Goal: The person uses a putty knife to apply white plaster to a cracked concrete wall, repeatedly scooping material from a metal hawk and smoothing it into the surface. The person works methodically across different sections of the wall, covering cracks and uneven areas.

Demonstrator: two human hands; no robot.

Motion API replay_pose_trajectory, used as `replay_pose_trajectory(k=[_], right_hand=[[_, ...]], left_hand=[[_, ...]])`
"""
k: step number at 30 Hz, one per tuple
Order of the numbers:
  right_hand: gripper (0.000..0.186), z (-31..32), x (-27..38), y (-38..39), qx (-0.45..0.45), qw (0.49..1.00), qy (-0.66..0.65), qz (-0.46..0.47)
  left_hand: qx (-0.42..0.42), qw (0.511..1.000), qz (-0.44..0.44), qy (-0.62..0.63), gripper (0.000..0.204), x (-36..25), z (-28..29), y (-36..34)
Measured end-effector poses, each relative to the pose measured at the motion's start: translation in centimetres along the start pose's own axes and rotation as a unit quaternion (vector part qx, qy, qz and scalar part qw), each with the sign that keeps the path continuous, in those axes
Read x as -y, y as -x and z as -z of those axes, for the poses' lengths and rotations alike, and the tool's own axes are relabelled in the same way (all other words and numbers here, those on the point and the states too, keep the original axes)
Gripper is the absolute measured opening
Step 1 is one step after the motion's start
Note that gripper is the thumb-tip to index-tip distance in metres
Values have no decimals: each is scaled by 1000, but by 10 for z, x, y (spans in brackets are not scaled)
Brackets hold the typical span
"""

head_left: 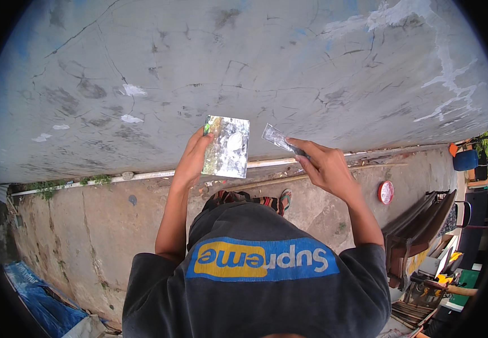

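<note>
My left hand (190,159) grips a flat rectangular board (227,149) by its left edge, its face smeared with white filler. A small white dab of filler (235,141) sits on the board's upper right part. In my right hand (328,169) is a putty knife (279,138), its flat whitish blade pointing up and left toward the board, apart from it. Most of its handle is hidden by my fingers. Ahead of both hands stands a grey cracked wall (187,73) with white filler patches (132,119) on the left and a long branching one (452,84) at the right.
A white pipe (159,174) runs along the wall's foot. To the right, a red-rimmed tub (386,192) stands on the concrete floor (131,236), near a brown bench-like piece (418,225). A blue container (465,160) is farther right; a blue tarp (41,298) lies at lower left.
</note>
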State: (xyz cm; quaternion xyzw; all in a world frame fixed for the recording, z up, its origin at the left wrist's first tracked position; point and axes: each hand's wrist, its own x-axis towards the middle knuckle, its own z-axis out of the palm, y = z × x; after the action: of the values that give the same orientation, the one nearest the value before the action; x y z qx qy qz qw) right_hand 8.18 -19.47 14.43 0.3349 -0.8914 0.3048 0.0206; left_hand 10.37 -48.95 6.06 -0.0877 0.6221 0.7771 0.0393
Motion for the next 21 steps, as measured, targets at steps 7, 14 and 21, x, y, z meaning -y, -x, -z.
replay_pose_trajectory(k=[7, 14, 21], right_hand=[[36, -36, 0, -9, 114, 993, 23, -32], [31, -51, 2, -26, 134, 991, 12, -24], [30, -67, 2, -30, 165, 980, 107, 27]], left_hand=[[2, 972, -53, -229, 35, 16, 8, -17], [-11, 962, -75, -262, 30, 14, 1, -17], [-16, 958, -47, -281, 30, 15, 1, -17]])
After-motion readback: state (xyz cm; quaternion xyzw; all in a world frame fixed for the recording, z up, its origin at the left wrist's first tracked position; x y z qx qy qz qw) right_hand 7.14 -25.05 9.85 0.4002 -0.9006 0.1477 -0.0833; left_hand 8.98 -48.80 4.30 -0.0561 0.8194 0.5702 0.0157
